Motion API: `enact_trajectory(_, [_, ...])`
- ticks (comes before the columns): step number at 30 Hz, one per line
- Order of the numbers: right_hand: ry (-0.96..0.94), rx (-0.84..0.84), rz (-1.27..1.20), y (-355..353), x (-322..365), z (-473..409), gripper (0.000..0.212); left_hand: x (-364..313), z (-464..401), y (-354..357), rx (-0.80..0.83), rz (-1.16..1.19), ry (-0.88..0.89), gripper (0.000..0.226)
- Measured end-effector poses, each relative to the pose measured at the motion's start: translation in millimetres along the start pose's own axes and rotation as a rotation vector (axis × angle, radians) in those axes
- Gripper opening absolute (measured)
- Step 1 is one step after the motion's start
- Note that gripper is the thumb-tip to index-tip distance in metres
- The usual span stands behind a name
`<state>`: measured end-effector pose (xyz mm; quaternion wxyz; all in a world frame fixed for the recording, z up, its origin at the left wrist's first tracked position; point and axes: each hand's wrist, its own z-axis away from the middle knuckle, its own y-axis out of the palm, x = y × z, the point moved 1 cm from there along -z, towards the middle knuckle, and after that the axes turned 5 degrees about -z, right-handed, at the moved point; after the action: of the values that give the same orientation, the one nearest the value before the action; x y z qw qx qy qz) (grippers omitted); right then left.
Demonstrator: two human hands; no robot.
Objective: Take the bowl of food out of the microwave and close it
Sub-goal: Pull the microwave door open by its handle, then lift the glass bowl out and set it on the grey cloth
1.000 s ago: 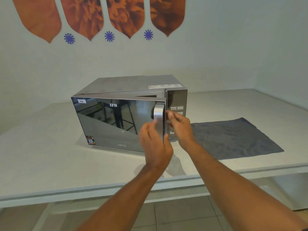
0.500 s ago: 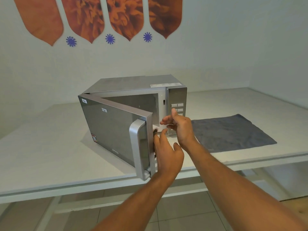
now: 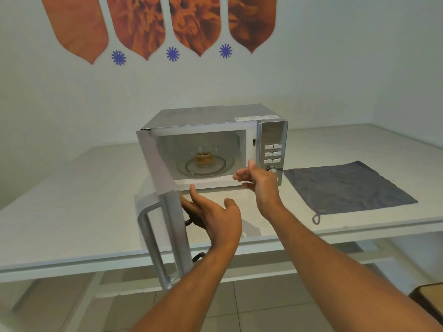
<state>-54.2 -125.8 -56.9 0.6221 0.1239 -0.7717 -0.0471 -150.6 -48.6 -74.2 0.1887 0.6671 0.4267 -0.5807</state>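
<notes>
While the microwave (image 3: 211, 144) stands open on the white surface (image 3: 72, 212), the bowl of food (image 3: 204, 159) sits on the glass turntable (image 3: 206, 167) inside.

Both hands are released and hold nothing: the left hand (image 3: 215, 218) is spread just beside the swung-out door (image 3: 165, 207), the right hand (image 3: 260, 183) is at the cavity's front right corner, apart from the bowl. A grey cloth (image 3: 345, 185) lies right of the microwave.
</notes>
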Motion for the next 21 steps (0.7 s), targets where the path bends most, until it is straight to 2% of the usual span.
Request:
enact_trajectory(5, [0.017, -0.003, 0.000, 12, -9, -3, 0.048, 7, -22, -10, -0.033, 0.043, -0.022, 0.085])
enact_trajectory(11, [0.023, 0.040, -0.030, 18, -18, -25, 0.037, 9, -57, 3, 0.093, 0.091, 0.026, 0.061])
enact_trajectory(18, [0.037, 0.077, -0.005, 20, -33, -67, 0.024, 14, -115, 35, 0.147, 0.047, 0.043, 0.061])
enact_trajectory(21, [0.036, 0.123, 0.029, 24, -39, -85, 0.028, 19, -139, 51, 0.173, 0.045, 0.042, 0.061])
